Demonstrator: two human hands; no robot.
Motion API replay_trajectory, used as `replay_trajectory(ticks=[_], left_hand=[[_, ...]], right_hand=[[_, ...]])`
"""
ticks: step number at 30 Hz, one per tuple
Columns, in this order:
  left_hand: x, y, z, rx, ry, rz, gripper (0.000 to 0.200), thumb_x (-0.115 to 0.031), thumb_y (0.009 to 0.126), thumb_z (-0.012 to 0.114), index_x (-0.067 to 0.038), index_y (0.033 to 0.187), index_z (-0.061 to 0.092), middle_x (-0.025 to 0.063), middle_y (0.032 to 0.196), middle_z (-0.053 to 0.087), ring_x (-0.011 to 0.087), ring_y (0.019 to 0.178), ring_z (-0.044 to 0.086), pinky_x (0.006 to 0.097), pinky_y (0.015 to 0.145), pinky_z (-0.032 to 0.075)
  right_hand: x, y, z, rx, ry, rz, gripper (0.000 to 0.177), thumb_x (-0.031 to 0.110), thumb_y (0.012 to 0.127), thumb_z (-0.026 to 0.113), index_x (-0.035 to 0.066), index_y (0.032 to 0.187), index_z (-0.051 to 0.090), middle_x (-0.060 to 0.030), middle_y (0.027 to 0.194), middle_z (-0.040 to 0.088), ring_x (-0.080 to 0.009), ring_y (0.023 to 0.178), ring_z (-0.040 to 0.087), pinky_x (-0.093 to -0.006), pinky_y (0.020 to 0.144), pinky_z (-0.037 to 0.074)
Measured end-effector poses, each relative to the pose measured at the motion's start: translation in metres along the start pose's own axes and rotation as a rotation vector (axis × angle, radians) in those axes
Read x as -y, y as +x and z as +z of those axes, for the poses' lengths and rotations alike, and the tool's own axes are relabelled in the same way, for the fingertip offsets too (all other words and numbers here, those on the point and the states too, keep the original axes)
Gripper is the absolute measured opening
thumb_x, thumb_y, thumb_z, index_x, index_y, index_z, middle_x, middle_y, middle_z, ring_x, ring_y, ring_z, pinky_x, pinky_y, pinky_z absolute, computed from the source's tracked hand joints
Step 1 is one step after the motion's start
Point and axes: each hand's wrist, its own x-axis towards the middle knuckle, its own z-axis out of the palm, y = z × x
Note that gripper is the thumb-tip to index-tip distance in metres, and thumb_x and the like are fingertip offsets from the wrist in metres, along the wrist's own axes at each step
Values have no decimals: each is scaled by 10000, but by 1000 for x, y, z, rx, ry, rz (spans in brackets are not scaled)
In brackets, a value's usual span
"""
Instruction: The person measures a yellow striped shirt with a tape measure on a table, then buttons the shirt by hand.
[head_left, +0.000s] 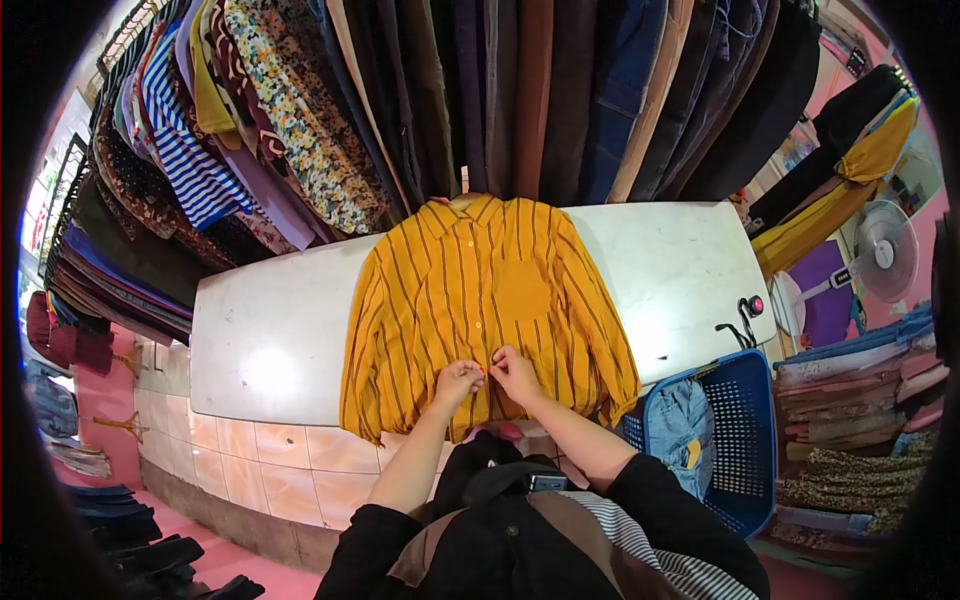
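A mustard-yellow shirt (425, 285) with dark stripes lies face up on a white table (265, 320), its collar toward the far edge and its sleeves spread to both sides. A chest pocket (522, 290) shows on its right half, and pale buttons run down the front. At the lower placket, my left hand (460, 382) pinches the shirt's front edge. Close beside it, my right hand (513, 376) pinches the same placket from the other side. Whatever button sits between the fingertips is too small to make out.
Behind the table hang dark trousers (535, 100), with patterned tops (290, 120) on the left rack. A blue basket (745, 430) holding jeans (680, 435) stands at the right. Black hooks (742, 322) lie on the table's right end. A fan (885, 250) and folded clothes (850, 400) are farther right.
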Motion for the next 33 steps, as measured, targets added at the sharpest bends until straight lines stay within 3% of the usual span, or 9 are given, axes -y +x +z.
replay_trajectory(ticks=[2,5,6,9,13,19,25,29,33], left_hand=[[4,-3,-1,-30,103,59,151,-129,846,671,-35,948,610,26,796,636,121,677,618,248,628,505],[-10,-43,9,-116,535,316,226,-160,785,725,-22,925,612,42,768,631,132,669,618,277,621,506],[-11,-56,12,-113,633,329,280,-209,714,765,-28,879,629,64,718,640,163,652,637,305,620,510],[-11,-81,22,3,927,231,259,-255,697,752,-62,833,644,71,717,664,228,691,665,346,642,521],[10,-73,28,-133,973,334,203,-231,694,718,-66,783,639,91,706,660,282,704,661,395,655,525],[14,-70,21,-103,999,299,179,-201,706,681,-49,786,632,108,711,654,301,714,652,404,643,515],[31,-70,5,-71,578,306,178,-157,732,675,-18,782,575,99,679,600,220,638,604,333,610,482],[53,-66,-13,-27,328,296,163,-70,787,654,-5,899,556,46,717,565,133,644,557,270,618,464],[54,-71,-10,41,92,272,250,6,790,651,5,1017,546,13,780,562,104,692,552,241,641,463]], right_hand=[[4,-14,-5,45,-83,-62,162,56,799,647,8,937,577,-141,785,631,-274,706,628,-352,649,491],[-2,-36,-18,164,-232,-188,160,70,766,646,13,909,602,-153,803,631,-316,724,626,-375,667,499],[-6,-47,-22,200,-252,-212,164,73,754,645,14,902,609,-157,812,629,-329,735,624,-383,673,500],[-4,-68,-25,194,-274,-265,159,36,738,628,14,896,624,-155,850,595,-347,827,608,-403,721,499],[-9,-70,-16,126,-311,-324,163,45,744,632,22,905,621,-147,881,582,-348,853,597,-408,734,495],[-1,-72,-14,133,-402,-340,184,54,744,633,44,924,600,-130,891,587,-345,865,587,-412,733,484],[-3,-69,-10,155,-441,-332,174,51,742,630,57,914,602,-127,877,604,-343,873,591,-418,724,485],[2,-67,-12,242,-362,-203,126,58,743,635,39,866,613,-141,838,635,-336,814,619,-396,706,498],[3,-71,-10,233,-202,-107,98,66,761,657,24,846,632,-129,773,658,-262,711,649,-343,654,508]])
